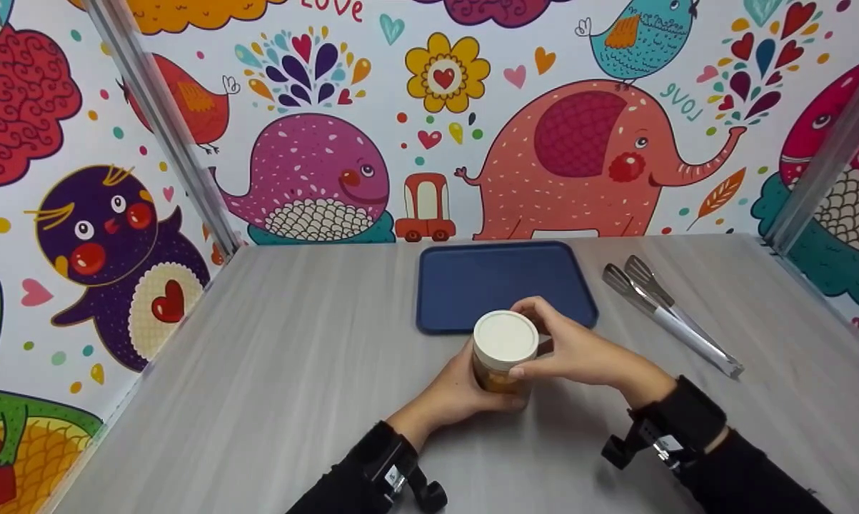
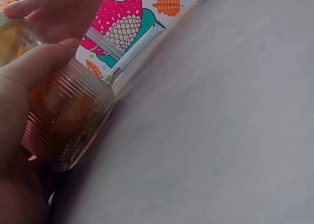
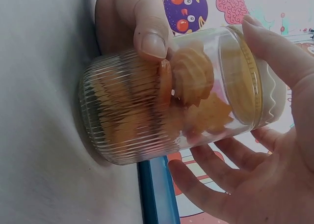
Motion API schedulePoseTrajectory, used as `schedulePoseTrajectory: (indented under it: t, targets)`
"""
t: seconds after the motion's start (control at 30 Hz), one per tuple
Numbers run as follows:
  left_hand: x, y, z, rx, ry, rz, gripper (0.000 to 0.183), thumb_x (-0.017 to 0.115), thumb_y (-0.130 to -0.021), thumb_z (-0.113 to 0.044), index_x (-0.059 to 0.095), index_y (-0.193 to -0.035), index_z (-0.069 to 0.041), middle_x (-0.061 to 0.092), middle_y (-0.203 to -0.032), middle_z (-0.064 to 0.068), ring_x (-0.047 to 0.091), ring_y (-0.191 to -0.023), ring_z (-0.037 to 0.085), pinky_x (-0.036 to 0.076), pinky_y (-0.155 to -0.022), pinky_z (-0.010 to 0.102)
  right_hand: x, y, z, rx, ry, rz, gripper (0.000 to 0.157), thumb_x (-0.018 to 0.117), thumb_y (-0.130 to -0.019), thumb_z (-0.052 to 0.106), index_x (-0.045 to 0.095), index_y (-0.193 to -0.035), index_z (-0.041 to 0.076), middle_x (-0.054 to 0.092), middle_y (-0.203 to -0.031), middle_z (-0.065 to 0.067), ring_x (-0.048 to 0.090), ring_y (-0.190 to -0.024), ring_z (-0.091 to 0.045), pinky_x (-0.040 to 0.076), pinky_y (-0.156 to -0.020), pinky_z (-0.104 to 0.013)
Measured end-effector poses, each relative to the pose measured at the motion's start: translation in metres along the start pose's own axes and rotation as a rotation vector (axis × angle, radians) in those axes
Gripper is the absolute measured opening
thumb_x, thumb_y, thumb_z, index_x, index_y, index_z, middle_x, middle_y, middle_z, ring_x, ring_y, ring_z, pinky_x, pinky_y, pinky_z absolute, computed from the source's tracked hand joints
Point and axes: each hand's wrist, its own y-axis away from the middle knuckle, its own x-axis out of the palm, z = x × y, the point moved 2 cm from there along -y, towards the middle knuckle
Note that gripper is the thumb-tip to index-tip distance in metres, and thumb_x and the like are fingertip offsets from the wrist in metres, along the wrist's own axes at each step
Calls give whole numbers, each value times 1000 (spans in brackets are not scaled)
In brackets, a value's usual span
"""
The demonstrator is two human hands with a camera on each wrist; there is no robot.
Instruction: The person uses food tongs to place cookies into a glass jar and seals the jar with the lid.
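A ribbed clear glass jar (image 3: 132,111) holding several golden-brown cookies (image 3: 194,79) stands upright on the table in front of me. Its cream lid (image 1: 506,335) is on. My left hand (image 1: 452,391) grips the lower body of the jar from the left, thumb on the near side. Around the lid from the right comes my right hand (image 1: 579,351), its thumb at the near edge and its index finger at the far edge. The right wrist view has the other right fingers (image 3: 211,172) spread beside the glass.
A dark blue tray (image 1: 500,282) lies just behind the jar. Metal tongs (image 1: 675,318) rest to the right of it, their slotted heads pointing away from me. Walls with printed animals (image 1: 565,164) border the grey table (image 1: 272,371) at the back and sides.
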Motion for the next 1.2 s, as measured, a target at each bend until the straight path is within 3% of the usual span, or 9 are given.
schedulePoseTrajectory:
  t: [0.23,0.63,0.9,1.2]
  targets:
    - [0,-1,2,-3,-2,1,106,98,-76,-22,37,-162,-25,57,-149,-8,51,-139,12,35,-121,39,0,-1,-2,3,3,7,80,91,-87,25,41,-146,2,60,-137,-15,58,-125,-31,54,-99,-53]
    - [1,-1,-1,1,8,13,112,99,-75,-23,32,-164,-29,56,-150,-10,52,-138,11,34,-121,40,-9,0,-8,-42,-80,122,82,86,-92,17,41,-159,8,55,-151,-13,53,-136,-35,54,-101,-50]
    - [0,0,1,9,7,10,107,98,-75,-20,36,-162,-26,57,-149,-8,52,-138,12,35,-121,39,-9,-2,-9,-33,-65,105,76,84,-94,19,44,-158,8,56,-150,-12,54,-135,-35,52,-102,-58]
    - [0,0,1,-13,19,4,105,97,-77,-16,36,-162,-25,58,-148,-8,53,-136,11,36,-120,37,-8,-2,-9,-36,-51,94,78,86,-92,19,44,-157,6,57,-149,-13,58,-132,-28,55,-100,-54]
